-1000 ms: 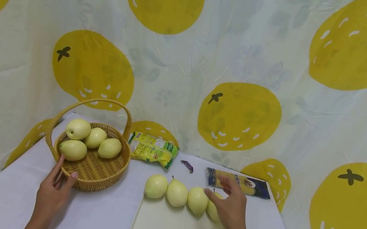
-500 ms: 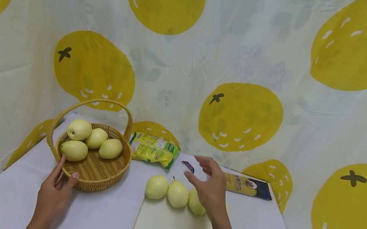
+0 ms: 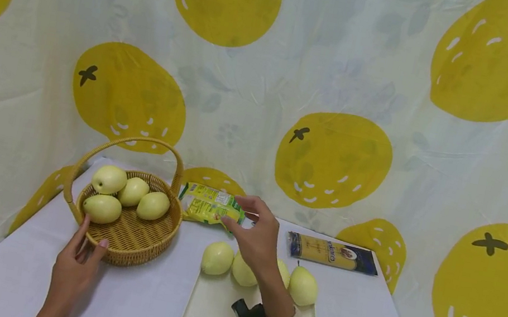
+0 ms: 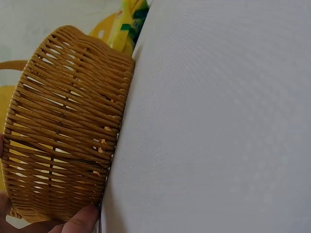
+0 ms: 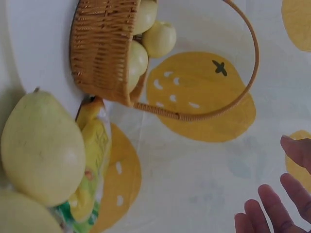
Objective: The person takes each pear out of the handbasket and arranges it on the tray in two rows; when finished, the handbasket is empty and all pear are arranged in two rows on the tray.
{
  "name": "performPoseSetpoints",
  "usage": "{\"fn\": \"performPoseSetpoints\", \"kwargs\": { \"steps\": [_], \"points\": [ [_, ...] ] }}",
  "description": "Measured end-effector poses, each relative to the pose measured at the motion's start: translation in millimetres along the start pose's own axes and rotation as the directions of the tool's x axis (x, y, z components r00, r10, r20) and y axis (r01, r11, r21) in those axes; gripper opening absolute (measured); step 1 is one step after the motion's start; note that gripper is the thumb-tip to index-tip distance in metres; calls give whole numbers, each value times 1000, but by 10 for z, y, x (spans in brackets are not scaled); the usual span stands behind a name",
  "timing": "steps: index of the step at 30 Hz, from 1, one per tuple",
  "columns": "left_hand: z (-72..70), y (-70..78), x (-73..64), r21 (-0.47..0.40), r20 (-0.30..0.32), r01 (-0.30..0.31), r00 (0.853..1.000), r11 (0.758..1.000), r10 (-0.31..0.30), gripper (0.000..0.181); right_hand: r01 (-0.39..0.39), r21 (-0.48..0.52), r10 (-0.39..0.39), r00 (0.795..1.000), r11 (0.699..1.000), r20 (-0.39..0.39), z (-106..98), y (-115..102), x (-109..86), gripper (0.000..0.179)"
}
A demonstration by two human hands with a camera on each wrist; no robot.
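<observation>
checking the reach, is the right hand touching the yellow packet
Apart. The right wrist view shows a stretch of patterned cloth between the right hand and the yellow packet.

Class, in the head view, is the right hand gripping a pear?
No, the right hand holds nothing between its parted thumb and fingers.

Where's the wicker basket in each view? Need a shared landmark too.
Head: wicker basket left of centre, below mid-height.
Left wrist: large, along the left side.
Right wrist: at the top, left of centre, appearing sideways.
Shared landmark: yellow-green packet, next to the basket in all three images.
</observation>
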State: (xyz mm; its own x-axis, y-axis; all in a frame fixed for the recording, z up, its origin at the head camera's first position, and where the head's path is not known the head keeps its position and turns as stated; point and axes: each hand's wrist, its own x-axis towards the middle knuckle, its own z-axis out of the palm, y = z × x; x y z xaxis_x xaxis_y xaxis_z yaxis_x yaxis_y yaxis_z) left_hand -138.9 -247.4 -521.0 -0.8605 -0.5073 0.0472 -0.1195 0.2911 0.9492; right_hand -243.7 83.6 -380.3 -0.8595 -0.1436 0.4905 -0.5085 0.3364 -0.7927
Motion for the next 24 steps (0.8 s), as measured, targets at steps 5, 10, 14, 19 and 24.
{"fn": "performPoseSetpoints", "kwargs": {
  "steps": [5,10,14,19,24],
  "points": [
    [-2,5,0,1,1,0,1000,1000,0,76,3,37,-5,999,999,45,226,-69,43,44],
    [2,-28,27,-5,1,-7,1000,1000,7,77,26,67,-30,997,997,66,454,-107,100,43],
    [6,-35,32,-6,-4,-24,1000,1000,24,77,50,74,-56,995,996,84,631,-114,146,41],
    [10,-26,20,7,-11,-27,1000,1000,27,77,46,96,-57,992,994,109,829,-108,175,42],
    [12,-18,19,13,-16,-34,999,999,34,77,38,113,-50,993,993,108,1032,-58,217,40]
  ]
}}
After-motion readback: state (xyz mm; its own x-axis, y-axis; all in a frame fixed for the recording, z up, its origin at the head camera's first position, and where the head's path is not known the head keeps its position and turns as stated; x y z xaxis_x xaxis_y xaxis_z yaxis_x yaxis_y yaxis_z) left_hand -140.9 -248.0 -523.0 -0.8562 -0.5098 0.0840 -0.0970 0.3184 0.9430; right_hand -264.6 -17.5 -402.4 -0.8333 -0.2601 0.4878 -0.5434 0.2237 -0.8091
